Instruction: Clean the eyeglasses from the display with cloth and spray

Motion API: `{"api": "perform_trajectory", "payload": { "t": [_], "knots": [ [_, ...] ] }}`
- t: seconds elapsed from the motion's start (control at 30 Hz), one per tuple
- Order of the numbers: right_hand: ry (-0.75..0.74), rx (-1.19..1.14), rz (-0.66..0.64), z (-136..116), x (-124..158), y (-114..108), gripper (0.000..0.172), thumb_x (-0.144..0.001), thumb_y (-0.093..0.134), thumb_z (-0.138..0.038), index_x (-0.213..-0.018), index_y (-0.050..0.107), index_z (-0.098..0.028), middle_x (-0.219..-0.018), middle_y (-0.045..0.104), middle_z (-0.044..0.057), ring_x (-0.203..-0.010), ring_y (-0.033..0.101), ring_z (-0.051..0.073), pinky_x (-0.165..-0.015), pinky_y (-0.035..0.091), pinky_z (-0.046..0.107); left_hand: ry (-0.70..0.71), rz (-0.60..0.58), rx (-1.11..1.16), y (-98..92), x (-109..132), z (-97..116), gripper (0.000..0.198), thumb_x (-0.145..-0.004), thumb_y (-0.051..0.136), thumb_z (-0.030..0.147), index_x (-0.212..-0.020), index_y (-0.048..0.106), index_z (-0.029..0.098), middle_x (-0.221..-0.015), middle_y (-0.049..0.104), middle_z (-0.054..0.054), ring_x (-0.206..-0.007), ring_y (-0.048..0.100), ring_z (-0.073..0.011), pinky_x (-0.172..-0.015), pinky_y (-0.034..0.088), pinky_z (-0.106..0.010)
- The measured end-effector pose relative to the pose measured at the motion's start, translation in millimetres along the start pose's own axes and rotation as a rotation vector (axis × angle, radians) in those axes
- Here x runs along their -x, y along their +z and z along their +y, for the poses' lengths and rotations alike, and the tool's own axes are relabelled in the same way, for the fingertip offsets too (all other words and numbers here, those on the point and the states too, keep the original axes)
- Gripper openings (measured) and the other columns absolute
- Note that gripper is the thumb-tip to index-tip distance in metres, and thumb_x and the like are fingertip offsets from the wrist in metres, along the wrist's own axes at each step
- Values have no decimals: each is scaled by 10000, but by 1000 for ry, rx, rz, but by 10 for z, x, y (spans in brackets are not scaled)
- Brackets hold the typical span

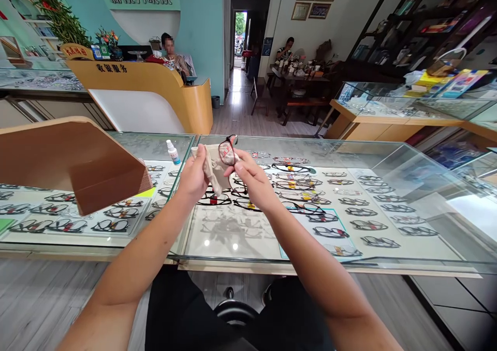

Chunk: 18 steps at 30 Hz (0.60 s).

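Above the glass display case (233,245), my left hand (194,176) is closed on a pale cloth (212,169), thumb on top. My right hand (252,176) pinches a pair of dark-framed glasses (227,151) by the lower part of the frame. The glasses are held upright beside the cloth, with red marks showing on the lens. Part of the cloth lies behind the lens. A small white spray bottle (173,152) with a blue label stands on the glass top, left of my left hand.
A brown cardboard box (112,180) rests on the case at the left. Rows of glasses (363,211) lie under the glass. One person (178,58) sits behind the yellow counter (155,84); another (285,49) sits at a dark table (301,79).
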State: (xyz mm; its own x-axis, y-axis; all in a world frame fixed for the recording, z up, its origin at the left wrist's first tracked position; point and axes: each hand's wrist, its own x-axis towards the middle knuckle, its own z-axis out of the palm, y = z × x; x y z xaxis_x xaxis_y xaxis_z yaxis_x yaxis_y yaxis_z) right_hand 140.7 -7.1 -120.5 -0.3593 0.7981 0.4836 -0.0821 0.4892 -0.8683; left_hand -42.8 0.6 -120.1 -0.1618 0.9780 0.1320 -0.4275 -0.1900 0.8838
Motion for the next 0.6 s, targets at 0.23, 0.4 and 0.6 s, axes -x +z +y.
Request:
{"api": "perform_trajectory", "payload": {
  "t": [0.23,0.4,0.6],
  "knots": [
    [27,-174,139,9,-82,-162,517,-1022,665,-726,-840,823,-269,-1561,691,81,-1589,520,341,-1369,345,506,-48,137,227,-37,-124,109,421,-1091,697,570,-1101,804,162,-1077,878,-103,-1062,850,-237,-1120,657,-402],
    [53,-210,145,7,-106,-175,512,-1016,676,-713,-832,813,-256,-1360,762,95,-1456,621,333,-1307,416,485,-69,192,281,-51,-164,151,419,-1192,509,445,-1141,790,137,-1159,872,-113,-1215,820,-223,-1172,614,-357],
    [-78,197,156,37,-36,-39,538,-1098,551,-694,-919,820,-264,-1025,778,69,-1081,695,273,-1087,495,466,25,-47,177,3,-40,161,521,-1101,624,634,-1294,791,180,-1425,805,-137,-1357,765,-296,-1154,624,-422]
  ]
}}
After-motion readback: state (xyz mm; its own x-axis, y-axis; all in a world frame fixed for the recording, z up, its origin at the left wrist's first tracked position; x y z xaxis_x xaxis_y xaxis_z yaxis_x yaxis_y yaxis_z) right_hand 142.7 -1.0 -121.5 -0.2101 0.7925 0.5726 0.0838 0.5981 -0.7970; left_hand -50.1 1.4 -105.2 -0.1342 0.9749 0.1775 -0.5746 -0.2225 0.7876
